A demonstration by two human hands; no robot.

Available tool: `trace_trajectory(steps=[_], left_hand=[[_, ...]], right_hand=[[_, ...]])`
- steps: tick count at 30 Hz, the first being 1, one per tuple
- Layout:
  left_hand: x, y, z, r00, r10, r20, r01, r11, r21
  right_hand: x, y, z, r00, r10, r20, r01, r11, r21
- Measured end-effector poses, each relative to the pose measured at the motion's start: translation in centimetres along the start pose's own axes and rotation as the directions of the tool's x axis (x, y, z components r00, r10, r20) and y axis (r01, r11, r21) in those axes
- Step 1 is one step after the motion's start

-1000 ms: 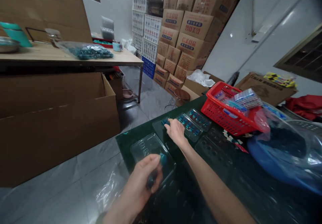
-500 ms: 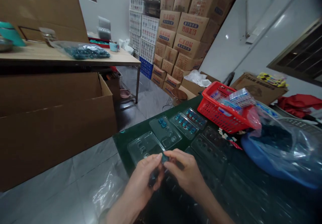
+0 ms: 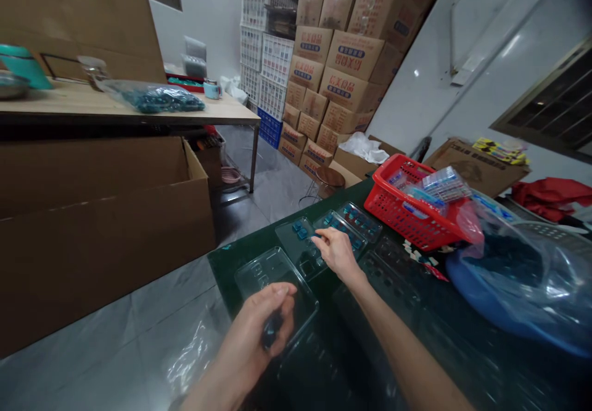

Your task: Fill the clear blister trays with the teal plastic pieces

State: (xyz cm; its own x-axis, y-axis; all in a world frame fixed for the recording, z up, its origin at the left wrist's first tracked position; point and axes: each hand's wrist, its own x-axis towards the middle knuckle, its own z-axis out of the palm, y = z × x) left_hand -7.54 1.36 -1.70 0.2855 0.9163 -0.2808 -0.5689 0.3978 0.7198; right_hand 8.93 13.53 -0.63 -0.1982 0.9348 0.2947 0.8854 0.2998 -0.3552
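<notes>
From my remote view, the left hand (image 3: 247,337) closes its fingers around a small teal piece (image 3: 272,331) near a clear blister tray (image 3: 289,240), where the open right hand's (image 3: 337,252) careless press could jolt seated pieces loose.

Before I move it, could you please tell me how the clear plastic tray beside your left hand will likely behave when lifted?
The clear plastic tray looks thin, so it is probably very light and slightly flexible, though its moulded pockets may stiffen it. On the glossy dark tabletop, it could slide easily if pushed.
</notes>
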Motion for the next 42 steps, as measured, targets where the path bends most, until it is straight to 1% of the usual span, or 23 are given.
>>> trace_trajectory(steps=[2,5,11,14,17,20,22,24,26,27,28,30,33,36,39,40,41,42], left_hand=[[-0.2,0.1,-0.3,1.000,-0.001,-0.005,0.001,1.000,0.012],[-0.3,0.2,-0.4,1.000,0.001,-0.013,-0.001,1.000,0.021],[0.0,0.4,-0.4,1.000,-0.011,-0.014,0.011,1.000,0.008],[0.0,0.5,-0.5,1.000,-0.025,-0.015,0.025,0.999,-0.031],[0.0,0.4,-0.5,0.999,-0.030,-0.013,0.029,0.996,-0.088],[0.4,0.1,-0.2,0.997,-0.071,-0.010,0.068,0.977,-0.204],[0.9,0.0,-0.1,0.993,-0.122,0.001,0.116,0.943,-0.312],[1.4,0.0,0.0,0.986,-0.156,0.052,0.163,0.889,-0.427],[1.9,0.1,0.0,0.983,-0.142,0.116,0.182,0.827,-0.532],[2.0,0.3,0.0,0.983,-0.125,0.135,0.181,0.801,-0.570],[2.1,0.4,0.0,0.984,-0.109,0.144,0.174,0.783,-0.598],[2.2,0.7,0.2,0.985,-0.094,0.144,0.165,0.758,-0.631],[2.0,0.9,0.7,0.980,-0.112,0.162,0.192,0.724,-0.662],[1.9,1.0,1.3,0.981,-0.118,0.157,0.195,0.692,-0.695],[1.9,1.0,1.6,0.988,-0.102,0.117,0.155,0.672,-0.724],[1.9,1.1,1.7,0.991,-0.101,0.094,0.137,0.688,-0.713],[1.8,1.1,1.7,0.994,-0.092,0.064,0.111,0.723,-0.682],[1.6,1.0,1.8,0.997,-0.073,0.032,0.077,0.780,-0.621]], right_hand=[[0.8,0.3,1.1,1.000,0.010,0.026,-0.008,0.998,-0.063],[1.2,0.2,2.2,0.998,0.025,0.065,-0.015,0.988,-0.152],[1.6,-0.2,3.4,0.994,0.061,0.092,-0.033,0.958,-0.284],[1.0,-0.3,3.7,0.995,0.050,0.090,-0.020,0.952,-0.305],[-0.1,0.3,3.4,0.997,0.026,0.067,-0.005,0.953,-0.302],[-0.7,1.3,2.5,0.999,0.015,0.044,-0.002,0.960,-0.281],[-0.9,1.5,1.5,1.000,0.015,0.028,-0.007,0.966,-0.259],[-1.6,0.8,0.4,1.000,0.009,0.000,-0.008,0.972,-0.234],[-3.3,-0.8,-0.9,0.999,-0.016,-0.050,0.008,0.990,-0.141],[-4.5,-1.8,-1.5,0.995,-0.033,-0.094,0.031,0.999,-0.030],[-6.0,-3.0,-1.9,0.993,-0.043,-0.113,0.054,0.993,0.101],[-9.0,-5.3,-2.4,0.996,-0.032,-0.082,0.054,0.961,0.270],[-12.3,-7.6,-2.2,1.000,0.008,-0.013,-0.002,0.921,0.390],[-13.1,-8.2,-1.7,0.993,0.118,0.009,-0.107,0.865,0.490],[-12.8,-7.5,-1.7,0.981,0.187,0.053,-0.179,0.756,0.630],[-12.7,-7.1,-1.8,0.974,0.211,0.077,-0.205,0.701,0.683],[-12.6,-6.8,-2.0,0.965,0.240,0.106,-0.239,0.638,0.732],[-12.6,-6.4,-2.1,0.953,0.269,0.140,-0.275,0.571,0.774]])
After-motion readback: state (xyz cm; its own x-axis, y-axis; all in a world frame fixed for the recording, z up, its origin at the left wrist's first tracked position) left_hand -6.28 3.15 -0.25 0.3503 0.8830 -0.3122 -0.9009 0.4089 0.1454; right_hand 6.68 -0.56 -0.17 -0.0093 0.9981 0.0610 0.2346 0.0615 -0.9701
